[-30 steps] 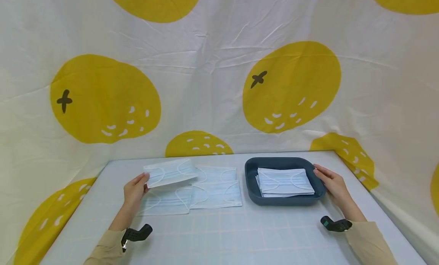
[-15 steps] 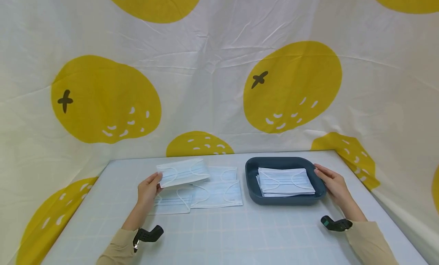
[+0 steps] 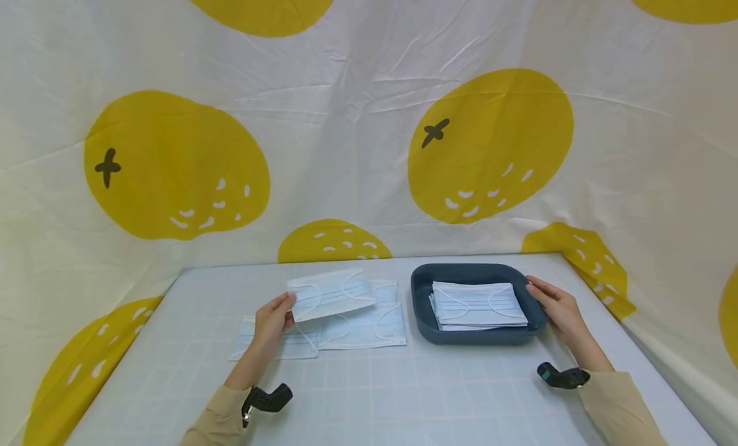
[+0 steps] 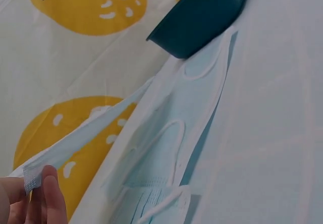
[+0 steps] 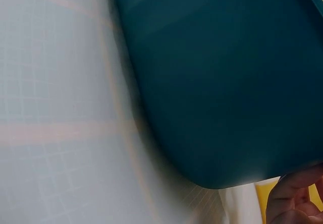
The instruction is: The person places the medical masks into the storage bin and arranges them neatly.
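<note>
My left hand (image 3: 270, 329) pinches a pale blue face mask (image 3: 331, 295) by its left edge, thumb on one side and fingers on the other. Raised and slightly tilted, this mask partly covers several flat masks (image 3: 383, 327) on the table in the head view. The left wrist view shows the held mask (image 4: 83, 135) nearly edge-on, up off the others. A dark blue tray (image 3: 423, 321) to the right holds a stack of masks (image 3: 480, 305), ear loops up. At the tray's right end, my right hand (image 3: 564, 318) grips the rim; its curled fingers (image 5: 287, 191) show in the right wrist view.
A pale checked cloth (image 3: 369, 395) covers the table. Behind it hangs a white curtain (image 3: 346, 157) with large yellow fruit prints. A black wrist camera (image 3: 271, 400) is strapped to the left wrist, another camera (image 3: 562, 376) to the right.
My left hand has carried the mask rightward across the flat masks, uncovering more of the lower left one. The right hand and the tray have stayed in place.
</note>
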Motion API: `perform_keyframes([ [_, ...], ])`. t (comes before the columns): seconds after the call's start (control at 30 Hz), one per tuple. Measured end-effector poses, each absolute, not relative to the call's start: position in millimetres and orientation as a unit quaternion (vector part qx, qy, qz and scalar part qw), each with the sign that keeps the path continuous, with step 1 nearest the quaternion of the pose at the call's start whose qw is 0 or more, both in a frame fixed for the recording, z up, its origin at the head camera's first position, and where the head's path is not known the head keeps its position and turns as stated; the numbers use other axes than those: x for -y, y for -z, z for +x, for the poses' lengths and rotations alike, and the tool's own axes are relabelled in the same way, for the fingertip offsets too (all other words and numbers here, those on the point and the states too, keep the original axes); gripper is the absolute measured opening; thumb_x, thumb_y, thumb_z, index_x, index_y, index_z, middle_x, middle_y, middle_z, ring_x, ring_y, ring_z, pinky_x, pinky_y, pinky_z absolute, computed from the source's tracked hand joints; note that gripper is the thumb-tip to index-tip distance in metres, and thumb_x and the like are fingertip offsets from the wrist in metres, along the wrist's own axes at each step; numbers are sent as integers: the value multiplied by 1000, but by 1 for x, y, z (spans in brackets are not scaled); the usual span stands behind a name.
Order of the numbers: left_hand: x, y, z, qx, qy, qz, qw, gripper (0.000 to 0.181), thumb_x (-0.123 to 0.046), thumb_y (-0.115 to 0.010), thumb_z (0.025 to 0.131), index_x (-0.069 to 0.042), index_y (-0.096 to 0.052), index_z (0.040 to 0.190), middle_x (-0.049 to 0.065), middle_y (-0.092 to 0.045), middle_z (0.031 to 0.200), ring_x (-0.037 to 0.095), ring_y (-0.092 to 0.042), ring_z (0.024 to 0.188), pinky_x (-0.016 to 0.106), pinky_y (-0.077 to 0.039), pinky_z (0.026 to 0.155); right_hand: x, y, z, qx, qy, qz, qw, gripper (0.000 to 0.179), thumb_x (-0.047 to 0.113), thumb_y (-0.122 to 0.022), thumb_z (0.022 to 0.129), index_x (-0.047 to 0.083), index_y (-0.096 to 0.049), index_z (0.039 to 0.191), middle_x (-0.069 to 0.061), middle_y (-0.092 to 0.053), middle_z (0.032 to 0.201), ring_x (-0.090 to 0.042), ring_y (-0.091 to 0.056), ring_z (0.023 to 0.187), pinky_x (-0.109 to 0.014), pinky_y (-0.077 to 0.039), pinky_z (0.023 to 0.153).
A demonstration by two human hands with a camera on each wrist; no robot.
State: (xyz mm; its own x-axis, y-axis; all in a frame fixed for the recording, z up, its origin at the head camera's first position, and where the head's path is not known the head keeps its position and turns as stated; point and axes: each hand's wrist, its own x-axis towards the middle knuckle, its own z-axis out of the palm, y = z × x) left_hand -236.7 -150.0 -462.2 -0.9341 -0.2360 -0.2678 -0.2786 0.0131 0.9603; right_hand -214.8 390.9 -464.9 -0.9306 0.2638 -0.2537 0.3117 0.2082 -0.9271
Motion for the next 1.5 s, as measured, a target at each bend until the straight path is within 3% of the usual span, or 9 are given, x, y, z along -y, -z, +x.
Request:
perform_keyframes([
  [0.2, 134, 463, -236, -691, -701, -174, 33, 54, -27, -59, 96, 2, -46, 139, -6, -61, 90, 4, -54, 66, 13, -48, 58, -391, 466, -214, -790, 586, 179, 8, 71, 52, -48, 95, 11, -31, 150, -15, -23, 158, -33, -24, 145, -44, -27, 115],
  [0.43, 119, 459, -236, -681, -710, -172, 53, 57, -30, -58, 96, -2, -42, 143, 12, -56, 123, 5, -54, 74, 12, -49, 62, -390, 467, -215, -802, 571, 173, -2, 71, 53, -48, 95, 10, -32, 149, -16, -27, 157, -33, -27, 144, -44, -28, 114],
  [0.53, 114, 457, -237, -675, -716, -169, 54, 56, -29, -57, 97, -2, -42, 143, 14, -53, 129, 5, -55, 77, 12, -51, 66, -390, 466, -215, -801, 572, 178, -3, 70, 52, -49, 95, 10, -33, 149, -15, -28, 156, -33, -27, 144, -44, -28, 115],
  [0.87, 99, 446, -238, -662, -730, -162, 47, 53, -28, -58, 96, -1, -45, 141, 7, -56, 115, 7, -54, 73, 12, -50, 63, -390, 465, -215, -799, 573, 181, 0, 70, 51, -49, 95, 10, -33, 149, -15, -28, 156, -32, -27, 144, -42, -28, 114],
  [1.13, 84, 437, -239, -668, -728, -142, 59, 54, -30, -56, 98, -3, -44, 143, 7, -57, 117, 9, -54, 74, 12, -47, 63, -388, 463, -213, -798, 572, 188, -2, 68, 50, -50, 95, 12, -34, 149, -16, -30, 156, -29, -31, 141, -28, -35, 108],
  [1.5, 55, 427, -242, -648, -747, -129, 66, 48, -25, -58, 97, -2, -49, 138, 8, -60, 114, 10, -56, 73, 13, -50, 63, -387, 462, -212, -790, 582, 193, 4, 67, 49, -49, 96, 12, -33, 149, -14, -28, 157, -31, -28, 144, -39, -29, 113],
])
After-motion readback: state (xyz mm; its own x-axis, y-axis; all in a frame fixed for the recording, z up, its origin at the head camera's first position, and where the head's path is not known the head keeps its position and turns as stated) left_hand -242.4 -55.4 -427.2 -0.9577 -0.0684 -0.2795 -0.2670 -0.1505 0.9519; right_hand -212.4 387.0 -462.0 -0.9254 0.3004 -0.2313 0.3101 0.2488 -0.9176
